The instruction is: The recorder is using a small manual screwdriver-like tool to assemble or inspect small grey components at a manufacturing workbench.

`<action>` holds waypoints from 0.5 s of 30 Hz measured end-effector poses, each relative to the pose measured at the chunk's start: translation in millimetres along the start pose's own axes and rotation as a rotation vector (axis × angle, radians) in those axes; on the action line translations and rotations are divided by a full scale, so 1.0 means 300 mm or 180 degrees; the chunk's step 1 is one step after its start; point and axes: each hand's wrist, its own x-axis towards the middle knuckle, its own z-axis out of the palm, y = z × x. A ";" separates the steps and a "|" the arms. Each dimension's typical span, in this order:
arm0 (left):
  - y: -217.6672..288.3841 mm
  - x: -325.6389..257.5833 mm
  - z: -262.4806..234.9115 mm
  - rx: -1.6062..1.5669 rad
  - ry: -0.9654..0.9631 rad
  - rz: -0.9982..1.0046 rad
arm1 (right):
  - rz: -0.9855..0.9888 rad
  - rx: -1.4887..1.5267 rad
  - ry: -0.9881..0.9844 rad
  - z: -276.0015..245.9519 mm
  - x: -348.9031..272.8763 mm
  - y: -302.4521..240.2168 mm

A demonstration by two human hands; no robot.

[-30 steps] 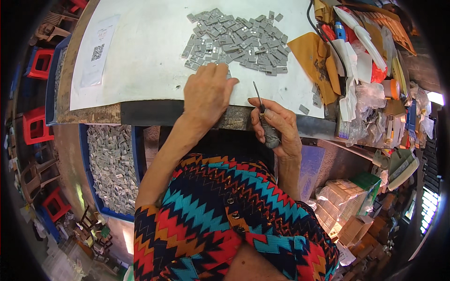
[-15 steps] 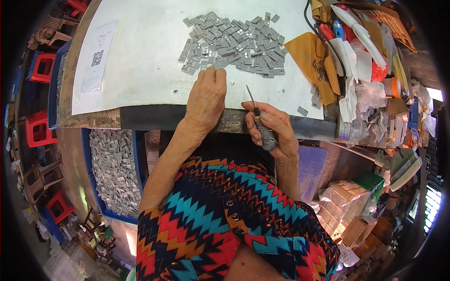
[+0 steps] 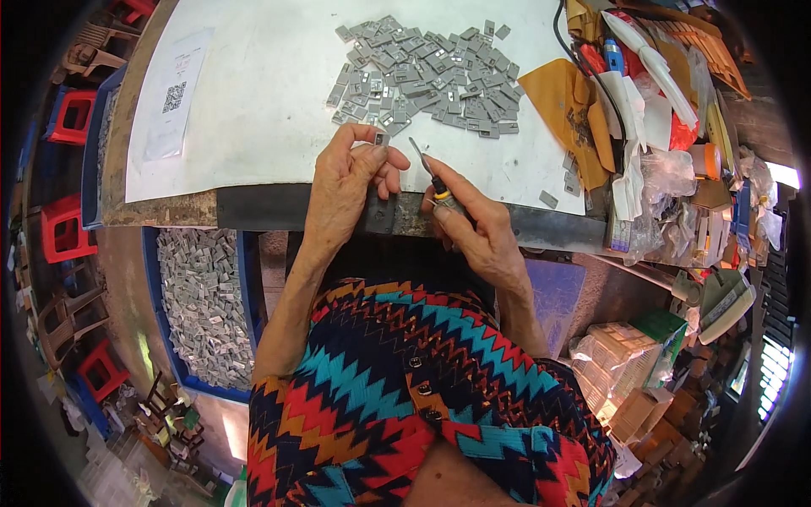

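Between the thumb and forefinger of my left hand [image 3: 345, 173] is a small grey rectangular piece [image 3: 382, 139], held just above the table's near edge. My right hand [image 3: 475, 221] is closed round the handle of a scraper-like hand tool [image 3: 427, 166] with a thin metal blade and a yellow band near its neck. The blade points up and left, a short way to the right of the piece and apart from it. Beyond both hands lies a loose heap of similar grey pieces [image 3: 431, 72] on the white table sheet [image 3: 262, 93].
A paper slip [image 3: 179, 97] lies on the left of the sheet. Brown wrapping paper [image 3: 562, 106], a dark cable [image 3: 598, 80] and plastic bags [image 3: 663, 173] crowd the right side. Below the table edge at left stands a blue tray [image 3: 162, 291] full of grey pieces.
My left hand has drawn back from the heap and turned, now showing a grey piece in its fingers. My right hand has moved left and turned the tool, bringing its blade near the piece.
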 end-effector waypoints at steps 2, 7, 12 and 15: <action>0.003 -0.007 -0.013 -0.0100 0.0026 -0.0095 | -0.0188 -0.0187 0.0020 0.014 0.009 -0.007; 0.002 -0.013 -0.022 -0.0147 -0.0053 -0.0060 | 0.0039 -0.0393 -0.0085 0.034 0.018 -0.023; 0.000 -0.010 -0.029 -0.0128 -0.0174 -0.0052 | -0.0202 -0.0451 0.0032 0.042 0.036 -0.013; 0.000 -0.007 -0.027 -0.0110 -0.0201 -0.0033 | -0.0250 -0.0444 0.0116 0.041 0.037 -0.003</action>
